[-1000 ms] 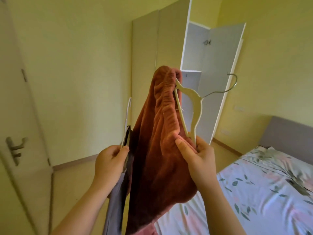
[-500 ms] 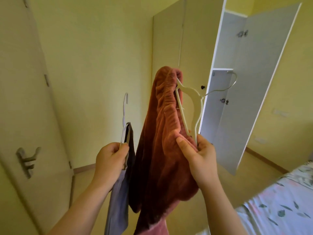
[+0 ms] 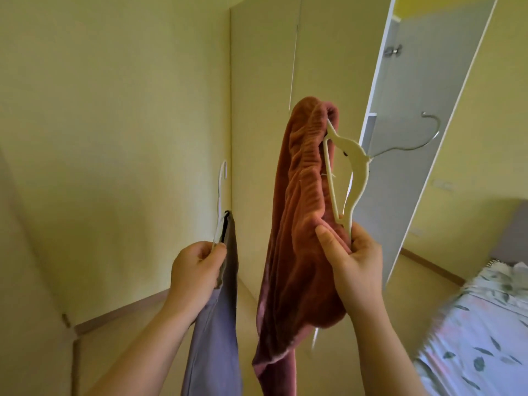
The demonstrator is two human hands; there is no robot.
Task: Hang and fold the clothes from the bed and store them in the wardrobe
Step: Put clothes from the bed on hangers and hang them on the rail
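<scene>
Yellow bedroom in soft, even light, with a tall wardrobe (image 3: 263, 81) in the corner.
Pale yellow walls (image 3: 114, 110) meet a beige floor (image 3: 120, 347) along a wooden skirting board (image 3: 120, 314). One wardrobe door (image 3: 423, 95) stands swung open, grey inside with white edging. A bed (image 3: 485, 324) with a floral sheet and a grey headboard (image 3: 511, 232) sits at lower right.

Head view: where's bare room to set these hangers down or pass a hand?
Free: the floral bed sheet at lower right, and the floor strip between it and the open white wardrobe door. Crowded: the middle, where the left hand and right hand hold up grey trousers and a rust-brown fleece garment.
</scene>
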